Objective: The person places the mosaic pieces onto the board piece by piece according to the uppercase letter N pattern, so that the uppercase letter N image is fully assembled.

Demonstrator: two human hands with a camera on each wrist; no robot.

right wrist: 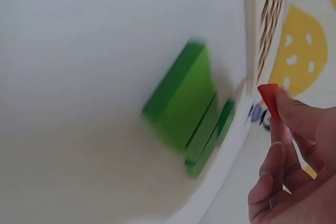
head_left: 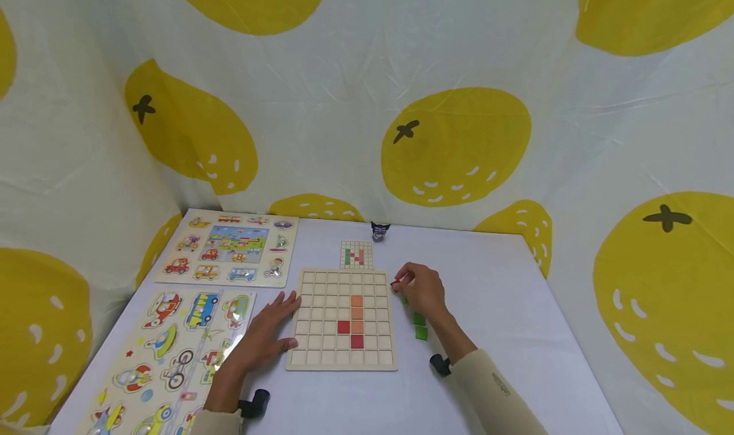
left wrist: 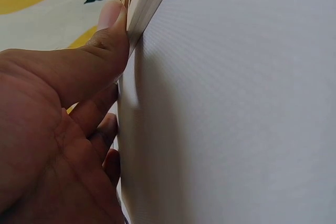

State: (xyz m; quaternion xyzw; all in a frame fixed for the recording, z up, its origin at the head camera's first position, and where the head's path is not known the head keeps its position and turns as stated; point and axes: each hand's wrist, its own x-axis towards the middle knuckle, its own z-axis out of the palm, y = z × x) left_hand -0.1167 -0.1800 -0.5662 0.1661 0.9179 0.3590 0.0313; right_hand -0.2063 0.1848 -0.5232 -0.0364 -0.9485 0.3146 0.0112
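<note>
Between thumb and fingertips my right hand [head_left: 421, 290] pinches a red square tile [right wrist: 269, 98], held just off the right edge of the wooden grid board [head_left: 321, 357]. My left hand [head_left: 265, 333] rests at the board's left edge, its thumb [left wrist: 111, 17] touching the side and its fingers straight. In the grid lie several orange tiles [head_left: 357, 302] in one column, with a red tile [head_left: 357, 341] below them and another red tile [head_left: 343, 327] to their left. Green tiles [right wrist: 184, 103] lie on the table under my right hand and forearm.
Behind the board lies a small pattern card [head_left: 356, 255] with coloured squares, and a dark figurine [head_left: 379, 231] stands beyond it. Two picture puzzle boards take up the left: a vehicle puzzle [head_left: 281, 231] at the back and a larger one [head_left: 155, 358] nearer. A lemon-print curtain [head_left: 321, 135] hangs behind.
</note>
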